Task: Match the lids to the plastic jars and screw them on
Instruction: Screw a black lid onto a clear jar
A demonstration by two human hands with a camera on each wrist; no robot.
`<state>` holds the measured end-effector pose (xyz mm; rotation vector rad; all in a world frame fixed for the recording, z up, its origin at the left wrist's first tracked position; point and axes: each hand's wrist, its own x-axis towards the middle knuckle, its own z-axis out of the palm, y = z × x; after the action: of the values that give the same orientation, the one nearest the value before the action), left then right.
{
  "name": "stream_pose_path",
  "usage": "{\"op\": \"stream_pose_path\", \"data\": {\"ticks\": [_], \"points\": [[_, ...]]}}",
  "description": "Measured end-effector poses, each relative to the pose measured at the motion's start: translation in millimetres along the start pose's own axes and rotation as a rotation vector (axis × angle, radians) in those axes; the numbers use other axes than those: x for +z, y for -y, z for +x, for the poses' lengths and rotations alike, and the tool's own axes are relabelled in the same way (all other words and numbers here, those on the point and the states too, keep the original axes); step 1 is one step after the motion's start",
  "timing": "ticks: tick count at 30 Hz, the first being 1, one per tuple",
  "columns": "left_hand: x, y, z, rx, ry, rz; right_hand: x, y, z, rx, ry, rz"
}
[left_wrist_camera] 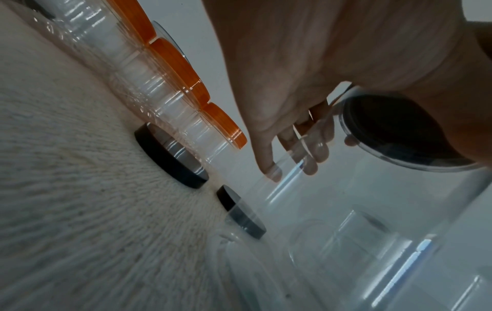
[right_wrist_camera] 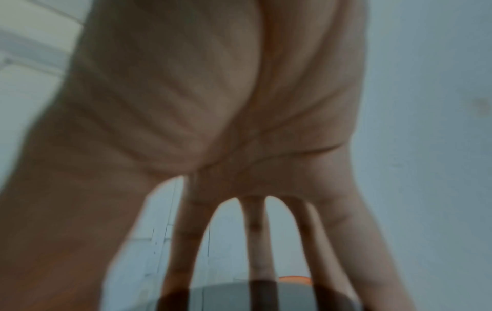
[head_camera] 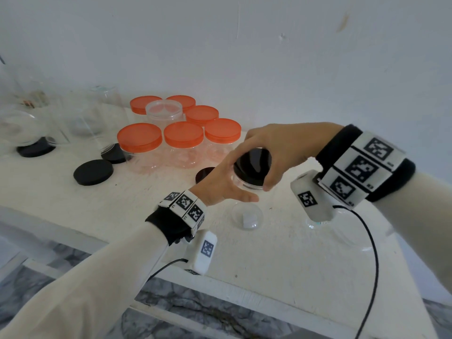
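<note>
Clear plastic jar (head_camera: 244,184) w/ smooth round wall, held above the table (head_camera: 122,199) mid-span, nearer the front edge than the back. Left hand (head_camera: 220,182) wraps the jar's see-through side, fingers (left_wrist_camera: 271,166) curled round it and seen through the plastic in the left wrist view. Right hand (head_camera: 281,148) on top, fingers (right_wrist_camera: 183,242) spread and arched down over the glossy black lid (head_camera: 254,165), tips on its rim; lid sits on the jar mouth, can't tell how far threaded. Right wrist view blurred.

Table top is white, rough, matte, speckled w/ marks. Toward the back edge: cluster of clear ribbed jars w/ flat translucent orange lids (head_camera: 183,134), plus one w/ clear lid (head_camera: 164,110). Left of the cluster, loose matte black disc lid (head_camera: 93,172) lying flat; another black lid (head_camera: 205,174) partly hidden behind the left hand. Near the back left corner, tall clear containers (head_camera: 24,123), blurry. Small clear shallow round dish (head_camera: 247,217) w/ a white lump inside sits just below the hands, toward the front edge.
</note>
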<state>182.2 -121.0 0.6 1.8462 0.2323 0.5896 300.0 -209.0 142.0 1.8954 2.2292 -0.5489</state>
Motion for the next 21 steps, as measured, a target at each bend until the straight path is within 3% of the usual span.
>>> {"op": "stream_pose_path", "data": {"ticks": [7, 10, 13, 17, 19, 21], "points": [[1.9, 3.4, -3.5, -0.113, -0.070, 0.059, 14.5, 13.8, 8.6, 0.222, -0.238, -0.232], [0.1, -0.6, -3.2, -0.101, -0.054, 0.105, 8.0, 10.3, 7.0, 0.204, -0.083, -0.243], [0.6, -2.8, -2.6, -0.034, -0.016, 0.077, -3.0, 6.6, 1.5, 0.035, 0.099, -0.104], [0.6, 1.8, -2.4, -0.007, -0.018, 0.041, 4.0, 2.7, 4.0, 0.061, -0.111, -0.035], [0.3, 1.2, -4.0, -0.088, -0.038, 0.071, 11.1, 5.7, 8.6, 0.149, -0.240, -0.107], [-0.2, 1.5, -4.8, -0.132, -0.056, 0.089, 15.0, 3.7, 11.1, 0.204, -0.274, -0.233]]}}
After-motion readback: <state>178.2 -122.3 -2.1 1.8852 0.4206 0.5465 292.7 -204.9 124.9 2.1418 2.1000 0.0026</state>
